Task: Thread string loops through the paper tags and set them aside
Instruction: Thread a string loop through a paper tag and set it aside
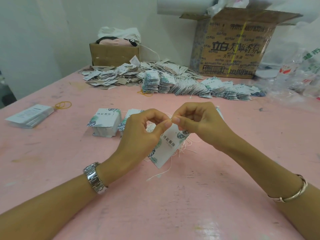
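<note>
1. Left hand (143, 134): fingers curled, thumb and forefinger pinching the top end of a paper tag (165, 149). Silver watch (95, 177) on that wrist.
2. Right hand (195, 122): also curled up, thumb and fingertip pinching a bit of white string (183, 146) right at the tag's top edge, thumbs of both hands nearly touching. Thin bracelet (294, 193) on that forearm.
3. Tag held just above the pink table (155, 213), tilted, printed side up, leaf pattern on the corners. More of the string dangling in a messy bunch behind and below it, plus one loose strand (155, 176) lying on the table nearer the body.
4. Just beyond the hands: two neat stacks of leaf-print tags (105, 123), side by side, the right one partly hidden by the left hand.
5. Further left: a slumped stack of white cards (29, 116) with yellow rubber bands (63, 105) beside it.
6. Far side of the table: a long fanned-out row of strung tags (199, 87), and behind that a loose heap of tags (112, 75).
7. Against the wall: a small cardboard box (114, 52) stuffed with fabric, a big printed carton (233, 47), and crumpled plastic bags (294, 75) off to the right.
</note>
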A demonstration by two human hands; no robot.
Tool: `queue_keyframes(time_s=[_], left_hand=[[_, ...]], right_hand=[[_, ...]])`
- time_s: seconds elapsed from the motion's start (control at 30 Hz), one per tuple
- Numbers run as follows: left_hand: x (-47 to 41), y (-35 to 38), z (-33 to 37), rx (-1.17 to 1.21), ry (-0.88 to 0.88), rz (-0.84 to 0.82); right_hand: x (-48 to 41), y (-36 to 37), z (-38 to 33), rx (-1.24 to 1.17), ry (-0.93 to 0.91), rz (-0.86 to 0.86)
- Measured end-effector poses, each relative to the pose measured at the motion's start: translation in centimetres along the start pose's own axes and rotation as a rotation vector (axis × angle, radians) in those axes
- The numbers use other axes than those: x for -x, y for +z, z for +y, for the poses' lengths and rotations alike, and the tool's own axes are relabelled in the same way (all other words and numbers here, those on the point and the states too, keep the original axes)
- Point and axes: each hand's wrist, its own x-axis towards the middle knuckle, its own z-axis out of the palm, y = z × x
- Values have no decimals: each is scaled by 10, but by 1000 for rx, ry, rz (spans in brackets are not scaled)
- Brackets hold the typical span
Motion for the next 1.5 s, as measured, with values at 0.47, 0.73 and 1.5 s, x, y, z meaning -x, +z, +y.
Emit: queue_keyframes(time_s=[0.47,0.73,1.5], left_hand=[[-2,2,-4,12,-29,-4],[1,1,0,-30,6,30],[-15,-14,1,191,68,205]], right_hand=[[-3,-7,1,0,-35,15],[1,1,1,65,-75,60],[7,27,14,169,185,67]])
